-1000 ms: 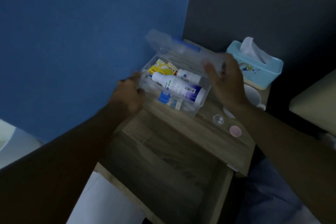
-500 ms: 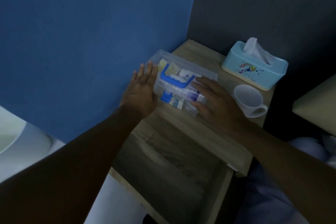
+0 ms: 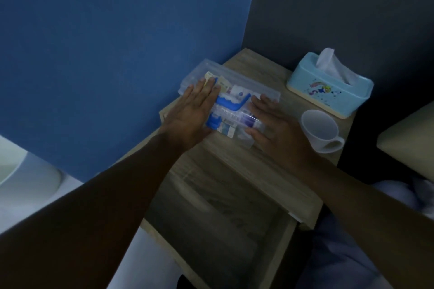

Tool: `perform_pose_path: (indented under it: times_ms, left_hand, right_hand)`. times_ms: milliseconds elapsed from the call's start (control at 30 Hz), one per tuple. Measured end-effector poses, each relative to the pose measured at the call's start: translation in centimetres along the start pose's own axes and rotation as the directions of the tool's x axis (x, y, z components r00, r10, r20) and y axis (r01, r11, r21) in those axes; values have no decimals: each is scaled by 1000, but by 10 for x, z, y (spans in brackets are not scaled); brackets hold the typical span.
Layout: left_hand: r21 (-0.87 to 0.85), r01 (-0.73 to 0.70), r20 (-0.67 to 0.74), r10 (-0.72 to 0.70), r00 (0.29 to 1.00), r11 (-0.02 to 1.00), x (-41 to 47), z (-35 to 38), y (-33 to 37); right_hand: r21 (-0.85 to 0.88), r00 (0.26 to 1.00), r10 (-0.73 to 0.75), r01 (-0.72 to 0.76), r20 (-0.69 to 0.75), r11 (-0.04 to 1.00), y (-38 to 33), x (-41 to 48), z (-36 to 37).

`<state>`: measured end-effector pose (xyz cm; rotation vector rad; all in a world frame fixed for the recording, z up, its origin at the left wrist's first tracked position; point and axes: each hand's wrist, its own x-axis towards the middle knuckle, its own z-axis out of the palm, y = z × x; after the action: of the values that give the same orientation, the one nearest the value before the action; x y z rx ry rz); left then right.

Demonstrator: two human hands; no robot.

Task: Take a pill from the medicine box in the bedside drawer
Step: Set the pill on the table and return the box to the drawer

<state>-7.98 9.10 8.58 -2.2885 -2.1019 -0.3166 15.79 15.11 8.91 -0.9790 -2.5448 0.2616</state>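
The clear plastic medicine box (image 3: 237, 88) with a blue handle (image 3: 231, 103) lies on the wooden bedside table (image 3: 249, 65), its lid down. Bottles and small packets show through the lid. My left hand (image 3: 190, 112) lies flat on the box's left end, fingers spread. My right hand (image 3: 279, 129) rests flat over its right end, thumb at the near edge. Below the tabletop the drawer (image 3: 220, 213) stands pulled out, and its dark inside looks bare. No pill is visible.
A white mug (image 3: 319, 128) stands just right of my right hand. Behind it sits a light blue tissue box (image 3: 328, 90). A blue wall borders the table on the left, a dark wall behind. A bed edge (image 3: 408, 145) lies at the far right.
A second ago the lid was up, held by my right hand, with my left hand on the box's side. The lid has come down and both hands now lie flat on it.
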Motion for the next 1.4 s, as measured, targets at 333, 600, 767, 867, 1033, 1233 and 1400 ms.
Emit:
perform_pose_path:
  times_ms: [333, 600, 767, 867, 1033, 1233, 1400]
  left_hand:
    - [33, -51, 3, 51, 999, 998, 13, -21, -11]
    - [-92, 31, -23, -34, 999, 995, 15, -11, -13]
    - [-47, 54, -103, -59, 993, 997, 11, 2, -7]
    - [-60, 48, -167, -57, 984, 997, 10, 4, -3]
    - [-262, 114, -82, -139, 987, 958, 11, -8, -4]
    - [-487, 270, -188, -401, 896, 831, 20, -26, -12]
    - [-595, 525, 58, -618, 784, 609, 37, -18, -24]
  right_hand:
    - [111, 999, 44, -40, -33, 993, 0, -1, 4]
    - [107, 999, 46, -43, -21, 993, -2, 0, 2]
    - [96, 999, 51, -50, -14, 994, -4, -1, 0]
    - [61, 999, 43, -42, -19, 997, -5, 0, -2]
    - [104, 995, 69, -61, -77, 993, -10, 5, -5]
    - [283, 866, 447, -382, -223, 880, -18, 31, -12]
    - [509, 583, 807, -724, 91, 465, -20, 50, -8]
